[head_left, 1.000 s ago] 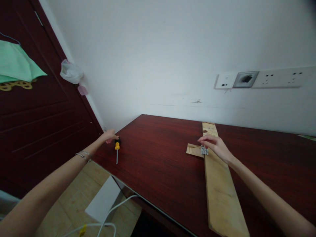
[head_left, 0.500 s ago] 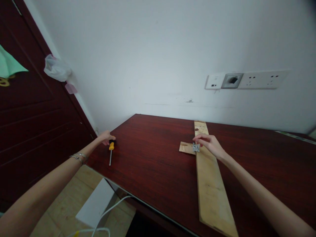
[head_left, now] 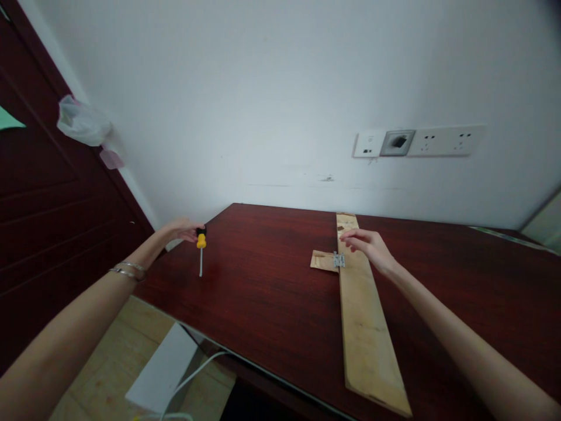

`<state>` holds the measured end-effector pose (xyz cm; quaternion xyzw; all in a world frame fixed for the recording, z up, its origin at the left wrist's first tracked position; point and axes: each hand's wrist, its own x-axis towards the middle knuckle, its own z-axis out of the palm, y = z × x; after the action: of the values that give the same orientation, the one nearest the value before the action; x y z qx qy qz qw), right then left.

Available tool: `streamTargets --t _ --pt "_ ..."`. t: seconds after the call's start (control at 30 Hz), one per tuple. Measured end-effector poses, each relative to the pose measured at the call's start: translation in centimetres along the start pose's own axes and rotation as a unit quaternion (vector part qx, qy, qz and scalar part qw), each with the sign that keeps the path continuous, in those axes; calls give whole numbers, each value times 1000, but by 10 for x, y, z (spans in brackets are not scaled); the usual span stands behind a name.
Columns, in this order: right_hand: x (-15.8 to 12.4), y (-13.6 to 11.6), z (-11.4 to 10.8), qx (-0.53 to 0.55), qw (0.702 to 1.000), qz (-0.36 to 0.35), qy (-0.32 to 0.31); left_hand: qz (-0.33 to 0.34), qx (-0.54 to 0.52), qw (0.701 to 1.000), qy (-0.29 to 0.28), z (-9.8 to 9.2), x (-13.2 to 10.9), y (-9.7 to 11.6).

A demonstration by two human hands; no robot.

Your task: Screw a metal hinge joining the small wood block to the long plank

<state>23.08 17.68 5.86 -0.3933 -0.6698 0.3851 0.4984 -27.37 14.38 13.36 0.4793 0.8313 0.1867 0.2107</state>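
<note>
My left hand [head_left: 184,230] grips the black end of a screwdriver [head_left: 201,241] with a yellow-and-black handle; its metal shaft points down over the left part of the table. A long pale wooden board [head_left: 366,316] lies across the tabletop. Against its left edge is a small wooden piece [head_left: 323,261], and a silver metal hinge [head_left: 339,260] spans the joint between the two. Just above the hinge, over the board, hovers my right hand [head_left: 366,244], fingers loosely bent and apart, with nothing visible in them.
The dark red table [head_left: 263,280] meets a white wall with a row of sockets [head_left: 418,142]. A plastic bag [head_left: 83,121] hangs by the dark door [head_left: 39,193] at left. Below the front edge are a white box [head_left: 162,368] and a white cable [head_left: 197,371].
My right hand has come up off the hinge. My left hand has raised the screwdriver slightly, its shaft now nearly vertical. The view has shifted a little to the right.
</note>
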Motion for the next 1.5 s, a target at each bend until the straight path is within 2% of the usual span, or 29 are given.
streamTargets --t 0.13,0.2,0.27,0.33,0.43,0.57,0.8,0.97,1.2,1.27,1.4,1.43,1.5 --pt "8 -17 7 28 999 11 26 70 -90 993 -42 5 -5 74" --pt "12 -31 12 45 998 12 46 127 -122 982 -73 19 -14 117" --pt "15 -45 15 63 995 13 75 205 -158 959 -114 38 -27 157" --pt "17 -58 15 71 993 14 88 256 -169 942 -136 59 -41 194" --pt "20 -71 12 64 994 17 83 315 -192 912 -180 89 -60 238" --pt "25 -74 4 36 995 43 85 357 -210 889 -193 118 -76 277" --pt "33 -64 -5 6 991 59 121 365 -216 886 -186 144 -89 312" --pt "42 -56 -11 -67 989 45 126 373 -231 876 -201 152 -85 323" --pt "54 -49 -20 -144 979 61 134 383 -234 868 -214 167 -79 332" --pt "53 -47 -23 -145 978 63 140 411 -223 845 -259 164 -74 333" --pt "43 -47 -34 -95 982 77 147 463 -130 767 -425 152 -45 334" --pt "39 -48 -37 -76 983 79 150 463 -103 762 -441 151 -33 335" --pt "31 -50 -44 -41 983 82 158 475 -38 770 -423 156 -10 337"
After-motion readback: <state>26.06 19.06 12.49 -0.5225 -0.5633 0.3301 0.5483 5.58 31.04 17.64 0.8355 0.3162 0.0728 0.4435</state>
